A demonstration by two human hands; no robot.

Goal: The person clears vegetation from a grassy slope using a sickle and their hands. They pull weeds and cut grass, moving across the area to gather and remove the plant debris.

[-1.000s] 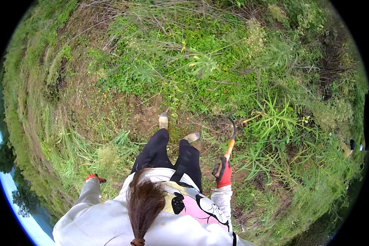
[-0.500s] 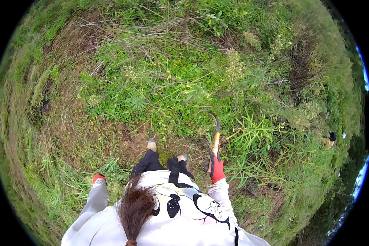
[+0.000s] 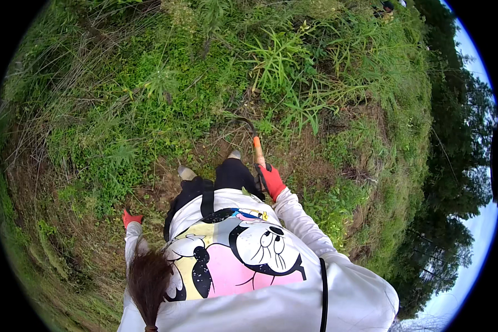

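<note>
In a red and black work glove, my right hand is wrapped round the handle of a sickle. The handle is pale with an orange band near the blade. Its dark curved blade points away from me and hooks left, over low weeds and bare soil just beyond my shoes. My left hand, gloved the same way, hangs out to my left above the grass. Nothing shows in it, but its fingers are too small to make out.
Leafy weeds cover the sloping ground ahead and to the left, with dry stalks among them. Taller long-bladed plants grow beyond the sickle. My shoes stand on brown soil. Dark trees rise on the right. Another person is far off.
My view and body have turned to the right, so the trees and sky fill more of that side. The sickle stays in my right hand; my left hand still hangs out to the side.
</note>
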